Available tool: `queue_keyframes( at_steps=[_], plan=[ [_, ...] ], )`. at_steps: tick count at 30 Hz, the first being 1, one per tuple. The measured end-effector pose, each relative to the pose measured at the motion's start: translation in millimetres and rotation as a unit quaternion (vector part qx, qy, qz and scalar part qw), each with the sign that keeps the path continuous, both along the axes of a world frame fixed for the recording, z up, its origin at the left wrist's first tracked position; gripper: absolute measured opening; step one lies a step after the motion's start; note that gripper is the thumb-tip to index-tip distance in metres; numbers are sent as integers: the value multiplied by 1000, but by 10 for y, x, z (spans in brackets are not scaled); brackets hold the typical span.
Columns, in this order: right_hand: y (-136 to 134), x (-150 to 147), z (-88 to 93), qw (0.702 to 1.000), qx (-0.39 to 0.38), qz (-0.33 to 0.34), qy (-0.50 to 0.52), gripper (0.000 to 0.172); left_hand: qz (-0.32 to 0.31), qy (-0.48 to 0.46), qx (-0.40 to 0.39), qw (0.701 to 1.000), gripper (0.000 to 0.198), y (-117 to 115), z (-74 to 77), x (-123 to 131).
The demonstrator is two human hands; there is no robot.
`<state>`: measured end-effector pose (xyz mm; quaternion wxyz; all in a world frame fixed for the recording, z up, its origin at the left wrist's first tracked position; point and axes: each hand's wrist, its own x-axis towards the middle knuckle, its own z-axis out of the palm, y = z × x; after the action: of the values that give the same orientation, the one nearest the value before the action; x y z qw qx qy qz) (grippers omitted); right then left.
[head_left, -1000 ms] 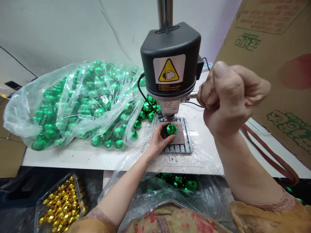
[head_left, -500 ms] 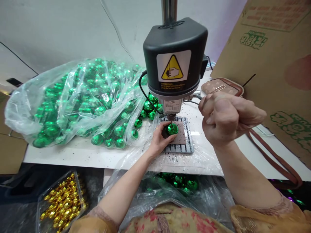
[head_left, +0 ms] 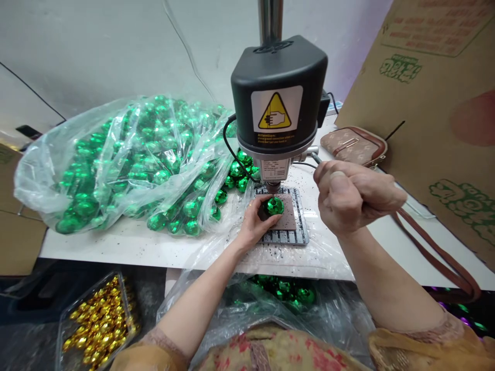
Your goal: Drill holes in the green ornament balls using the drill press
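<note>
A shiny green faceted ball [head_left: 276, 206] sits on a brownish pad [head_left: 288, 220] over the slotted metal base [head_left: 303, 234] of a small drill press [head_left: 280, 103]. Thumb and fingers of my left hand [head_left: 255, 220] grip the ball from its left side, under the chuck [head_left: 274, 187]. The drill bit comes down at the top of the ball; whether it has entered the ball I cannot tell. My right hand [head_left: 348, 193] is closed in a fist around the press's feed lever [head_left: 316, 157], of which only the inner end shows.
A clear plastic bag [head_left: 127, 165] of green balls lies left of the press, with loose ones beside it. A patterned purse [head_left: 350, 144] and a cardboard box [head_left: 433, 113] stand right. Gold balls fill a clear tub [head_left: 100, 324] below. More green balls [head_left: 286, 291] lie in plastic near my lap.
My right hand has moved slightly down and left with the lever. The motor head appears a little lower and smaller in view. My left hand stays on the green ball.
</note>
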<state>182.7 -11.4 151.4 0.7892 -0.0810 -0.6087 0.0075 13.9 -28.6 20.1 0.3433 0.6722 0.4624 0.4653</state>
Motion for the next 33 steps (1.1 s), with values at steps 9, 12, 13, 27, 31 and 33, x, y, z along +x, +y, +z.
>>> queue_keyframes(
  at_steps=[9,12,13,27,31,33],
  plan=[
    [12,43,-97,999,22,1,-23,49,1,2,3,1000,48,-2,-10,1],
    [-23,47,-136,999,18,10,-46,48,0,-4,10,1000,48,4,-23,3],
    [-42,38,-121,999,12,9,-43,48,1,-4,12,1000,48,10,-29,4],
    [46,-1,614,977,-180,92,64,43,-79,143,220,962,52,-785,93,25],
    [33,-25,589,980,-167,76,77,44,-77,143,296,941,43,-792,143,-171],
    [35,-33,588,980,-162,78,83,43,37,130,277,951,24,-518,184,-322]
  ],
)
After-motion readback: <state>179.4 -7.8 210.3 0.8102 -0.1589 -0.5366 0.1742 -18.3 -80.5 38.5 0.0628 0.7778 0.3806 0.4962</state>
